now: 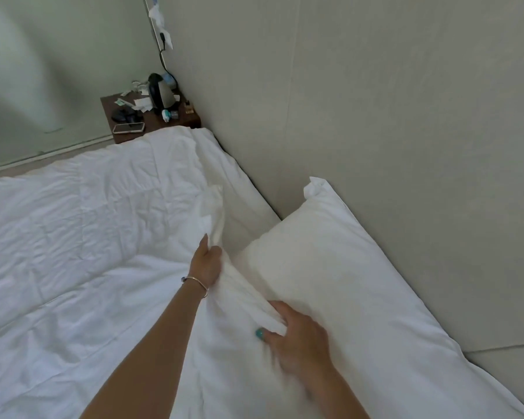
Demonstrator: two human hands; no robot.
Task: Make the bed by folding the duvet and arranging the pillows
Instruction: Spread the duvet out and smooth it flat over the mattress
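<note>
— Nearest the lens: two bare forearms, reaching forward over white bedding.

— And the right hand (297,334)?

— Curled around a bunched ridge of duvet (73,237) edge, thumb on the near side, fingers tucked behind the fold. Slightly blurred, so finer finger placement cannot be told.

— Left hand (206,264)?

— Further along the same ridge, up and away from the right one. Pinching the fold too, thumb visible over the cloth, bracelet (198,282) at the wrist.

— So where is the duvet, taken from the hands?

— Spread wide to the left of both, wrinkled, covering most of the bed. Gathered edge running between the two grips and on beyond the left hand toward the bedside table (152,122) in the corner.

— Pillow (339,282)?

— Just right of the ridge, touching it near the right hand. Lying flat against the wall (406,116), long axis roughly parallel to the gripped edge.

— Which hand closer to it?

— Right, clearly; almost against its near side. Left well beyond its far corner line, nearer the bare strip of sheet (248,207).

— Likely next?

— Probably drawing the held edge leftward, away from the pillow, to fold the top back. Worth watching: dragging the pillow along, being pressed so close to the fold.

— On the table?

— Kettle (161,92), phone (128,127), small clutter.
</note>
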